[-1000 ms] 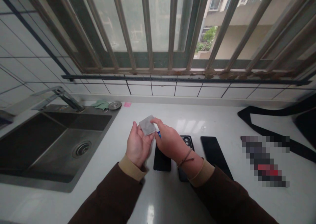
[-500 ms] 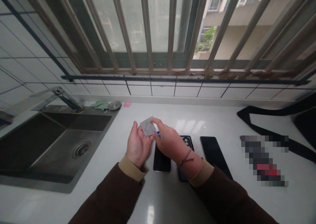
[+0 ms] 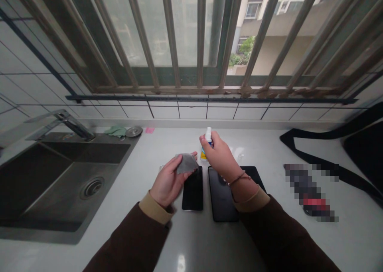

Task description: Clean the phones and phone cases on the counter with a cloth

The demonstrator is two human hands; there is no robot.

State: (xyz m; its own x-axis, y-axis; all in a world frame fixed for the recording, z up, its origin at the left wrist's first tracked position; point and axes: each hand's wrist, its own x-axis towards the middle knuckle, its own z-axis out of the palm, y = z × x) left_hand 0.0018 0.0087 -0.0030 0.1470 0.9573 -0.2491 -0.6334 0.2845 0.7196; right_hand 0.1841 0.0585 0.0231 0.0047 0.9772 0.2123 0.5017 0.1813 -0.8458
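Note:
My left hand point(image 3: 166, 183) holds a small folded grey cloth point(image 3: 187, 163), thumb on top and fingers beneath. My right hand point(image 3: 222, 154) is wrapped round a small spray bottle point(image 3: 204, 155) with a white nozzle and a blue and yellow label; it stands upright at the far side of the counter's middle. Below the cloth a black phone point(image 3: 193, 194) lies on the counter. Under my right hand and wrist is a black phone case point(image 3: 223, 208), partly covered. Beyond it lies a flat black slab point(image 3: 254, 175), mostly hidden by my right forearm.
On the left a steel sink point(image 3: 74, 235) with a faucet point(image 3: 74, 124) is set into the white counter point(image 3: 128, 232). A green cloth point(image 3: 115, 131), a round metal lid point(image 3: 134, 132) and a pink slip point(image 3: 150, 130) lie behind it. A black strap point(image 3: 314, 159) and a blurred-out object point(image 3: 311, 194) are at right.
My right hand has left the grey cloth and moved up and right with the spray bottle, which now shows clearly. My left thumb has closed over the cloth.

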